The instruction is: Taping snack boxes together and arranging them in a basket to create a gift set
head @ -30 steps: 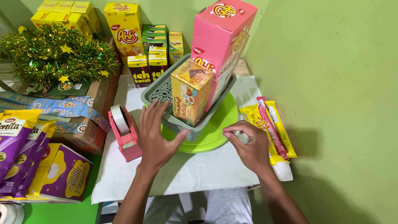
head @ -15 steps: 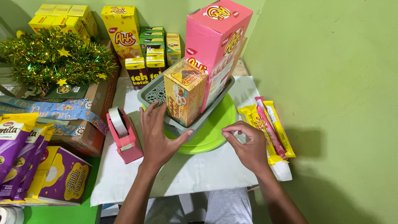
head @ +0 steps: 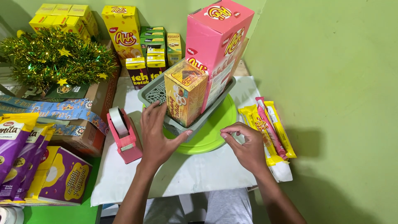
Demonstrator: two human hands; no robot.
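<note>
The left hand (head: pixel 156 135) lies flat against the near wall of the grey basket (head: pixel 150 92) at the centre of the frame, its fingers (head: pixel 153 114) spread and pressing rather than pinching, the thumb hooked along the lower front edge. The right hand (head: pixel 247 147) rests just below and right of it, fingers curled loosely together with the tips touching the rim of the green plate (head: pixel 215 135) under the basket; whether they pinch anything small cannot be told. The basket sits tilted on that plate and carries a tall pink box (head: pixel 217 45) and a shorter yellow box (head: pixel 186 93), both upright and leaning. The likely trouble is toppling: the pink box stands high and top-heavy, so a push or turn from the left hand could tip it toward the wall at right or onto the wafer packets (head: pixel 269 124). The plate could also slide on the white surface (head: pixel 195 174), and the pink tape dispenser (head: pixel 124 135) close by the left wrist could get knocked.
</note>
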